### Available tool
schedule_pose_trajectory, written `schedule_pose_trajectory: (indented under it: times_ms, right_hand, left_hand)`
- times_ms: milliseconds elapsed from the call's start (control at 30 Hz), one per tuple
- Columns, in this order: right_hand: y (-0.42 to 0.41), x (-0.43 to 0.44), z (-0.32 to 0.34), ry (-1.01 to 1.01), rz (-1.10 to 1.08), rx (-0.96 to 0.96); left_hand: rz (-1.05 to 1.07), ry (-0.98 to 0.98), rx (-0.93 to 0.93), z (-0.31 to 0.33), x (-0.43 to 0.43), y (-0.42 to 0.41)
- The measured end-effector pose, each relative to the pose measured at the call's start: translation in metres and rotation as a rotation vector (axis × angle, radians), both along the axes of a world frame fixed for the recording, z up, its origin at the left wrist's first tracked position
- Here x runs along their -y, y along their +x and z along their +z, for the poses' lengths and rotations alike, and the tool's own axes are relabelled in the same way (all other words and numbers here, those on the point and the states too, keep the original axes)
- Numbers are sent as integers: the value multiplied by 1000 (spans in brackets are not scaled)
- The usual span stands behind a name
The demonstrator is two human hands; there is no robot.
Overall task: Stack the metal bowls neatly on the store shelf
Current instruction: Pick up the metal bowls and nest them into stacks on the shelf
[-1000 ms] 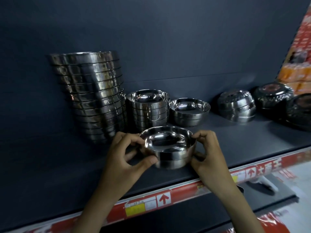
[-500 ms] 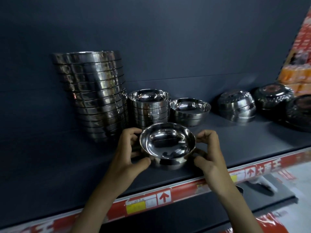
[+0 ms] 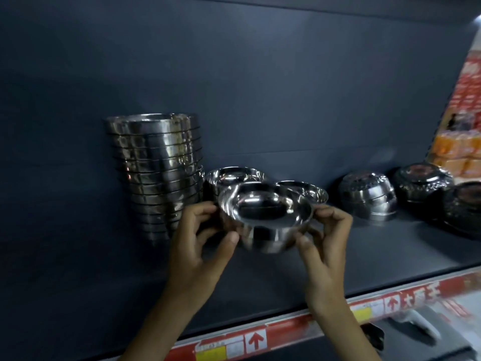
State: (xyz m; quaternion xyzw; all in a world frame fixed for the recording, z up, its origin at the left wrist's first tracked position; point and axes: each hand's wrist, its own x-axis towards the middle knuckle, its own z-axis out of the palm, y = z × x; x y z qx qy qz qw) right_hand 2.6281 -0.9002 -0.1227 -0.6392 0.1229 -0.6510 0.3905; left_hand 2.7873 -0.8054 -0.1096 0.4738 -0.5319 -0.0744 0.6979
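Head view: left hand (image 3: 197,238) and right hand (image 3: 325,243) pinch bowl (image 3: 265,217) rim.

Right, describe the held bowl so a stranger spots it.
Find the tall stack on the dark shelf. Just right of it, before a shorter stack, is a shiny bowl. Only this one is gripped between the left hand and right hand.

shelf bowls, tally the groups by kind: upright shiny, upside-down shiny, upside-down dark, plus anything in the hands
upright shiny, standing on the shelf: 3 (tall stack, short stack, low bowl)
upside-down shiny pile: 1
upside-down dark piles: 2
held bowl, gripped by left hand and right hand: 1
total: 7
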Motion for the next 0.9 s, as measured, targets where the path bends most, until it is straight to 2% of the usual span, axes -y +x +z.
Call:
schedule_pose_trajectory:
  times_ms: [133,300,400,500,633,900]
  right_hand:
    - [31,18,28,-76,-77,103]
    - [63,45,39,-178,-168,11]
    - [76,59,30,-229,-193,-61]
    - [88,68,25,-202,-185,-99]
    - [94,76,25,-174,-206,-180]
    - [97,85,15,-165,-137,-298]
  left_hand:
    - [145,-171,22,23,23,4]
    - [296,-232,196,29,52,15]
    - [431,-177,363,22,65,20]
    - [475,-98,436,18,74,23]
    - [440,37,457,11,82,27]
    - [481,128,495,1,88,29]
